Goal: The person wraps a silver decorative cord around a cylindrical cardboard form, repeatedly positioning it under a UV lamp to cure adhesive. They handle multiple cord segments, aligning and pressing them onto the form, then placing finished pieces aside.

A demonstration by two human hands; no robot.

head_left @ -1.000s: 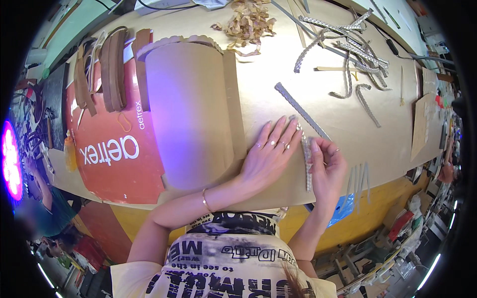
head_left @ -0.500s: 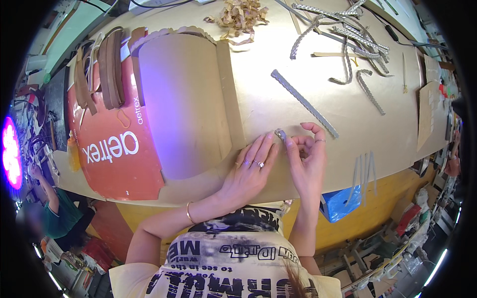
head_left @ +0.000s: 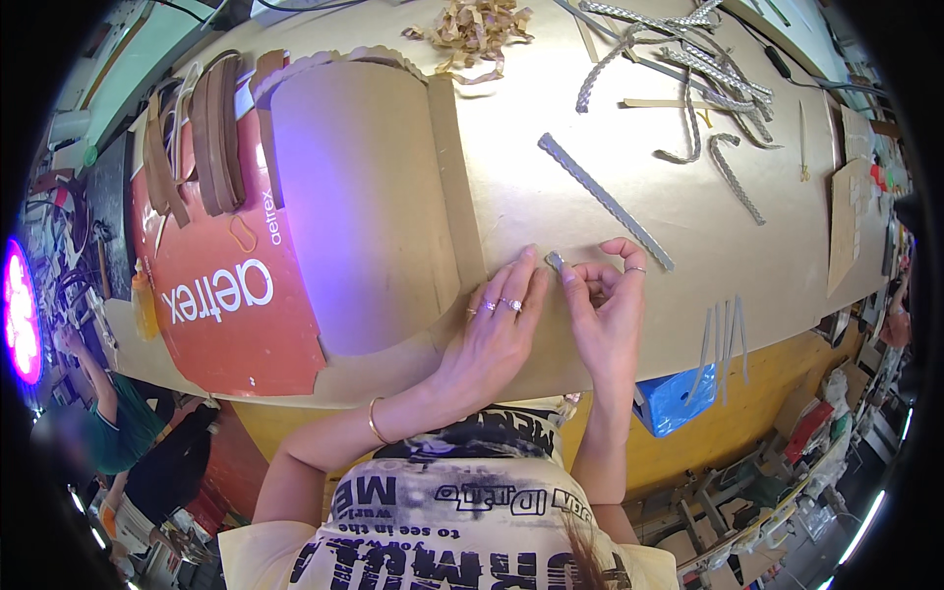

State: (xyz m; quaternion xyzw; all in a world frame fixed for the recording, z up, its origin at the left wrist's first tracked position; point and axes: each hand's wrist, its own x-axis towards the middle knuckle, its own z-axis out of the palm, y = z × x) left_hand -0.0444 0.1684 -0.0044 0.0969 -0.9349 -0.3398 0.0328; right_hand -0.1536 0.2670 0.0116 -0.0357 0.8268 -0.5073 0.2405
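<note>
At table edge, near the body: left hand (head_left: 497,329) flat, palm down, fingers spread on the brown card sheet (head_left: 364,197), 2 rings visible, bracelet on wrist. Right hand (head_left: 602,310) just beside it, fingers curled, pinching a short grey strip (head_left: 557,264) at its tip; strip end pokes up between the 2 hands, touching left fingertips. Can't tell how much of the strip is hidden under the right hand

Card sheet lies on the table (head_left: 551,147), curved scalloped top edge, a straight fold or seam running down its right side to the hands. Left of it, overlapping: red printed card (head_left: 226,305) with white lettering, brown curved card pieces (head_left: 211,133) stacked on its top end

Right of hands, hanging off table edge: a few thin grey strips (head_left: 723,339), blue bag (head_left: 674,403) below them

Mid table: 1 long grey scalloped strip (head_left: 605,202) lying diagonal, apart from the hands

Far side: pile of tan offcuts (head_left: 477,25), tangle of grey scalloped strips (head_left: 688,74), tan card piece (head_left: 846,221) at right edge

Lower left, off table: another person (head_left: 118,442) in green, blurred
</note>
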